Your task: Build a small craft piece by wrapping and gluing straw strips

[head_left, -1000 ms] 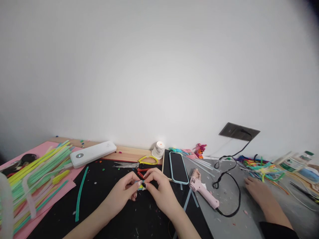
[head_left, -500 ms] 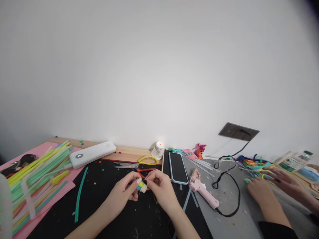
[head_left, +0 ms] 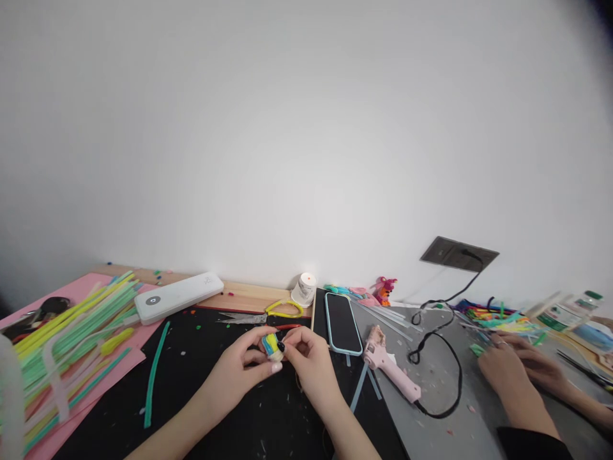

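Observation:
Over the black mat point(head_left: 205, 390), my left hand point(head_left: 237, 374) and my right hand point(head_left: 309, 361) meet around a small fuzzy piece point(head_left: 271, 345) striped yellow, blue and white. Both hands pinch it with their fingertips, the left from below and left, the right from the right side. The piece is held a little above the mat. Just beyond my fingers lie yellow-handled scissors point(head_left: 268, 313) and red-handled scissors point(head_left: 287, 326).
A bundle of green and yellow straws point(head_left: 67, 332) lies on pink paper at left, with a white case point(head_left: 178, 296) behind. A phone point(head_left: 342, 322), a pink glue gun point(head_left: 390, 367) with black cord and a small cup point(head_left: 304, 289) sit right of centre. Another person's hands point(head_left: 514, 370) work at far right among colourful pipe cleaners point(head_left: 493, 316).
My hands turned the striped piece and lifted it slightly, so its colours show more. The other person's second hand came in and both their hands now sit together.

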A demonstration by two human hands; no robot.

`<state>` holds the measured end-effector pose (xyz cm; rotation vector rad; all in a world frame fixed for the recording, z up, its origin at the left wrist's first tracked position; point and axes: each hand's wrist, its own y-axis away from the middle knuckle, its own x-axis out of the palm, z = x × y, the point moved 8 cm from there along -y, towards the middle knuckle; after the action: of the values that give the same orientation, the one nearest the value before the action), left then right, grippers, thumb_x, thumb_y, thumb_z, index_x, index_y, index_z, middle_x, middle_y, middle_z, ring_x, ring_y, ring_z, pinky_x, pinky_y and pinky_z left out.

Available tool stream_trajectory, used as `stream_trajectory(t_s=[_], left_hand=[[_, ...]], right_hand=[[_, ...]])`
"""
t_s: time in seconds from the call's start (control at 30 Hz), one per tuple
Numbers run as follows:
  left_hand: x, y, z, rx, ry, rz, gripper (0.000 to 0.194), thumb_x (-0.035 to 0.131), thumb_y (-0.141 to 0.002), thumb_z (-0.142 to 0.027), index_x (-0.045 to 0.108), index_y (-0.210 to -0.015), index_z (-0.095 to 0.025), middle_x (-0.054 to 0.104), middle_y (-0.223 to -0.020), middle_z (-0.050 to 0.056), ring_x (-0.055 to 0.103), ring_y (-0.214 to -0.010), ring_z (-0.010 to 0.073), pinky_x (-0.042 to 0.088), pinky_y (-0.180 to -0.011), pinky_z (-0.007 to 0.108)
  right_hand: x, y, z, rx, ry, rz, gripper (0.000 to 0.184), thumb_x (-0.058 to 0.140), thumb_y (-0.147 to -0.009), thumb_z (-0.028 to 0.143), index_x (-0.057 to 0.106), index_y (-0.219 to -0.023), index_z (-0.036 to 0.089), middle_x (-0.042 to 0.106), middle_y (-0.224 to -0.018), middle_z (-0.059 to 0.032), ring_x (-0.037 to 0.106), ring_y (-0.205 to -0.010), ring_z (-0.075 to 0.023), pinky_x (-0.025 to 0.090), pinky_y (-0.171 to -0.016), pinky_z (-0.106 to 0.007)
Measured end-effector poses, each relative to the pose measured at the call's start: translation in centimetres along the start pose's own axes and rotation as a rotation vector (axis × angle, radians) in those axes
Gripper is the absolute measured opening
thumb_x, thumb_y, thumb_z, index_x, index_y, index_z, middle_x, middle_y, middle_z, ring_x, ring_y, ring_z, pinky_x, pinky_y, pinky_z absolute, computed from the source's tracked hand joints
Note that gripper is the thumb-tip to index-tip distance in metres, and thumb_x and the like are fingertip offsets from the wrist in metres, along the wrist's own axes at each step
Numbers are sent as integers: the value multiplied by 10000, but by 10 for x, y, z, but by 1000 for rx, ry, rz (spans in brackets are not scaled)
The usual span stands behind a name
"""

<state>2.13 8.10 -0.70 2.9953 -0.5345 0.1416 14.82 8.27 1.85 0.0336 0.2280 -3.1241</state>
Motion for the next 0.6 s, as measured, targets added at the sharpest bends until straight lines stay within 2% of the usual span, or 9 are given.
stream_trajectory(t_s=[0.1, 0.27, 0.43, 0.6], left_hand=[[0, 2, -6, 89, -176, -23, 545, 686, -630, -153, 512, -1143, -205, 542, -864, -8, 584, -725, 150, 524, -717, 305], [-3, 6, -21, 268, -456, -92, 329, 569, -712, -143, 591, -1033, -212, 525, -886, 9, 561, -728, 158, 504, -699, 300], [-9, 8, -29, 275, -541, -153, 332, 567, -715, -162, 597, -1043, -204, 554, -850, 4, 543, -665, 152, 470, -626, 277], [-13, 8, -31, 267, -533, -197, 330, 596, -719, -207, 613, -1048, -218, 583, -822, -1, 533, -638, 154, 444, -585, 266]], right_hand=[[1, 1, 3, -24, 12, -17, 82, 625, -681, 150, 574, -621, 171, 587, -717, -20, 547, -674, -165, 436, -639, -287], [9, 5, 5, -7, -6, -1, 77, 629, -688, 158, 577, -634, 175, 588, -716, -13, 552, -670, -162, 438, -650, -288], [6, 4, 9, -46, 20, -4, 97, 634, -694, 146, 589, -613, 175, 596, -786, -29, 566, -739, -173, 438, -674, -284], [4, 2, 11, -67, 60, -1, 108, 662, -679, 143, 612, -591, 183, 580, -844, -34, 573, -793, -181, 439, -689, -283]])
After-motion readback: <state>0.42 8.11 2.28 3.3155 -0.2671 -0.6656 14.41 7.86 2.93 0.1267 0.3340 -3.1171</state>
